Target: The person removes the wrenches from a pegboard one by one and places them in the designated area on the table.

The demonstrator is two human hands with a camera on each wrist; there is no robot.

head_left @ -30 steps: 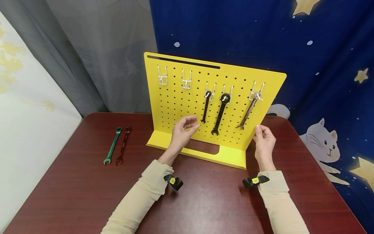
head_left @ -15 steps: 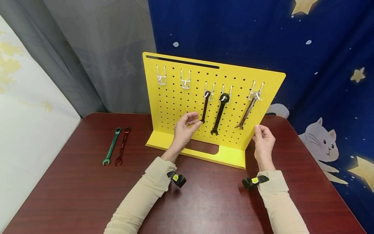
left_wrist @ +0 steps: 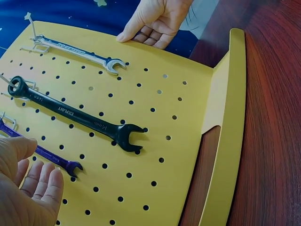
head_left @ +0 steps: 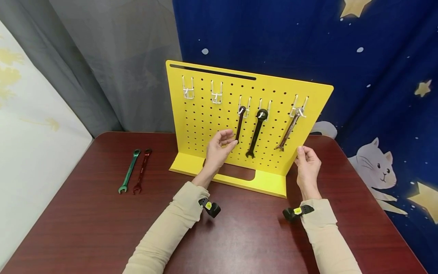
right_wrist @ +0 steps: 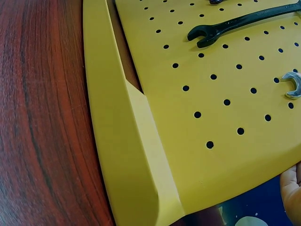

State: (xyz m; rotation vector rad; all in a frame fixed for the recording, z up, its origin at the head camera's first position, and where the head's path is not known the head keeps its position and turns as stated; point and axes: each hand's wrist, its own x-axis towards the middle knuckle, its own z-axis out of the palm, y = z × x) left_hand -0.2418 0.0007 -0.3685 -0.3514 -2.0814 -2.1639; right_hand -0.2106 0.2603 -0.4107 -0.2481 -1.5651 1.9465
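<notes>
A yellow pegboard (head_left: 205, 129) stands on the table. Hanging from its white hooks are a small purple wrench (left_wrist: 51, 156), a larger black wrench (head_left: 256, 137) and a silver wrench (head_left: 289, 133). My left hand (head_left: 219, 148) is at the purple wrench's lower part, thumb and fingers apart; the thumb overlaps the shaft in the left wrist view, and the fingers are loosely bent beside the open end. With thumb and fingers, my right hand (head_left: 308, 165) holds the pegboard's right edge, below the silver wrench. Only part of that hand shows in the right wrist view.
Two bare white hooks, a left hook (head_left: 188, 91) and a second hook (head_left: 216, 95), sit at the board's upper left. A green wrench (head_left: 129, 171) and a red wrench (head_left: 142, 171) lie on the dark red table (head_left: 85, 213). Curtains hang behind.
My left hand has moved a little right and up, up to the purple wrench's lower end. My right hand stays at the board's edge, and the wrenches hang as before.
</notes>
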